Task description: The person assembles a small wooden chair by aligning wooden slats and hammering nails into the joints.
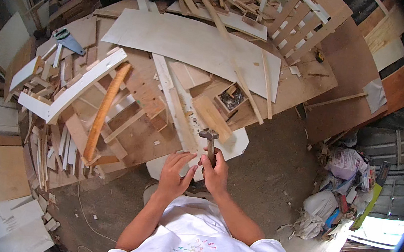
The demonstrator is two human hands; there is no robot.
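My right hand point(215, 173) is wrapped round the handle of a hammer point(209, 135), whose metal head points up and away from me. Just to its left, my left hand point(175, 174) has its fingers stretched and its thumb apart; nothing shows in it. Both hands are over a white board point(236, 145) at the near edge of the workbench. Under and beyond my fingertips runs a narrow pale wood strip point(181, 118). A short wood block point(212, 118) lies beyond the hammer head, close to a small wooden box point(231, 98) holding what look like nails.
A large white panel point(183, 37) spans the bench's middle. White-painted wooden frames point(85, 85), an orange-brown slat point(107, 108) and a handsaw point(70, 42) are to the left. A slatted wooden piece point(307, 27) stands far right. Bags point(324, 208) are heaped on the floor at right.
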